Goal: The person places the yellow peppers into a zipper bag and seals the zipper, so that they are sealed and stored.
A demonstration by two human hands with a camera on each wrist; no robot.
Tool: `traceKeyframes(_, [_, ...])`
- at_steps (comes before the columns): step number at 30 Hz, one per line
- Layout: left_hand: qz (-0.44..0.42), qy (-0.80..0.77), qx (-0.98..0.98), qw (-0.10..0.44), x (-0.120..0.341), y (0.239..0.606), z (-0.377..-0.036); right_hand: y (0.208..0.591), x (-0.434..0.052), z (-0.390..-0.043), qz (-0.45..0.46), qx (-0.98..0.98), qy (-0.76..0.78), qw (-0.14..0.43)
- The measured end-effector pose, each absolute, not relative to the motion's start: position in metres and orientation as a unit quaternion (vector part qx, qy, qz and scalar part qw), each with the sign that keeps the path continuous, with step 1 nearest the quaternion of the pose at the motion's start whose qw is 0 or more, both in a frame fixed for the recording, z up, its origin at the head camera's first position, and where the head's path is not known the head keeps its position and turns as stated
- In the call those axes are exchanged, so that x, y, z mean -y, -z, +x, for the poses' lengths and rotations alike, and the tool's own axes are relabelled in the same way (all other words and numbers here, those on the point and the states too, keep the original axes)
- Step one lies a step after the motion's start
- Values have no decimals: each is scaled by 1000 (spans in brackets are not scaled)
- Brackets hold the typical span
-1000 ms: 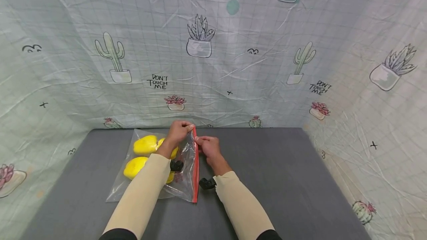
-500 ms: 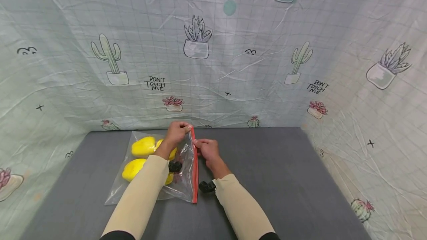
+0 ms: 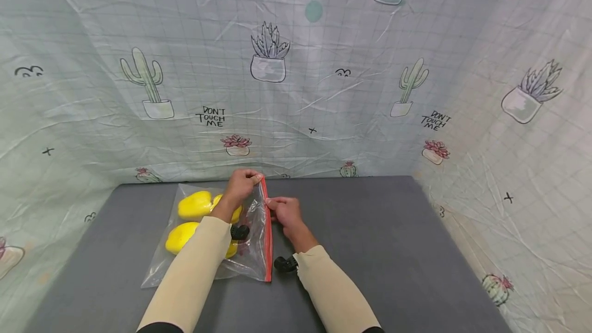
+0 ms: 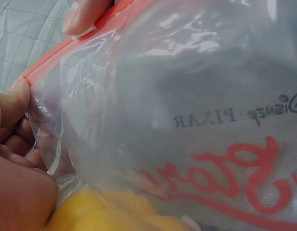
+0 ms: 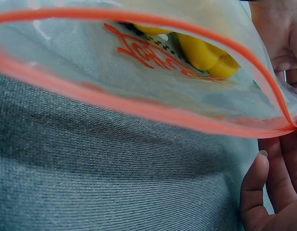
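Note:
A clear zip bag (image 3: pixel 252 251) with a red seal strip (image 3: pixel 267 240) lies on the grey table (image 3: pixel 370 240), with yellow peppers (image 3: pixel 194 205) inside. My left hand (image 3: pixel 255 177) pinches the strip's far end. Just below it, my right hand (image 3: pixel 270 202) pinches the strip between thumb and fingers. In the right wrist view the two red seal lips (image 5: pixel 138 108) stand apart and meet at the right by my fingers (image 5: pixel 278 178), with the peppers (image 5: pixel 206 50) showing through the mouth. In the left wrist view my thumb (image 4: pixel 13 103) holds the strip (image 4: pixel 66 45) over the printed bag (image 4: pixel 196 120).
A cactus-print cloth (image 3: pixel 296 91) walls in the table at the back and on both sides. Bare grey table (image 3: pixel 393 271) spreads to the right of the bag. Small black wrist camera mounts (image 3: pixel 284 263) sit on both sleeves.
My right hand's pinch has slid slightly nearer to me along the red strip. My left hand keeps its hold on the far end.

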State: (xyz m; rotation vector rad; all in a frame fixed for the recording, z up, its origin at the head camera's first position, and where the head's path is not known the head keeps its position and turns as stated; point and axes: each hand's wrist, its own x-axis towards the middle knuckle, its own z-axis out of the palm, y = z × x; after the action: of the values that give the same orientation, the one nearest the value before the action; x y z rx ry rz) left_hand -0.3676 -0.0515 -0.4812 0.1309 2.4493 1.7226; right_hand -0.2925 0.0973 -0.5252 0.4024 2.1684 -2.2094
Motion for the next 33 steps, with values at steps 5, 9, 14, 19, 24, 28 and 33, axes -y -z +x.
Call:
traceKeyframes(5, [41, -569, -818, 69, 51, 482, -367, 524, -98, -289, 131, -692, 709, 20])
traceKeyframes(9, [36, -571, -817, 73, 51, 481, -366, 523, -98, -285, 129, -695, 707, 24])
traceKeyframes(14, [30, -575, -814, 73, 52, 481, -365, 525, -98, -283, 127, -698, 704, 21])
traceKeyframes(19, [30, -577, -813, 67, 52, 481, -366, 527, -99, -282, 121, -696, 707, 20])
traceKeyframes(24, [32, -580, -811, 65, 53, 480, -367, 527, -101, -280, 112, -700, 705, 17])
traceKeyframes(28, [30, -581, -811, 65, 54, 479, -367, 527, -101, -279, 109, -696, 709, 20])
traceKeyframes(33, [32, -578, -812, 66, 54, 479, -368, 527, -101, -277, 111, -697, 708, 20])
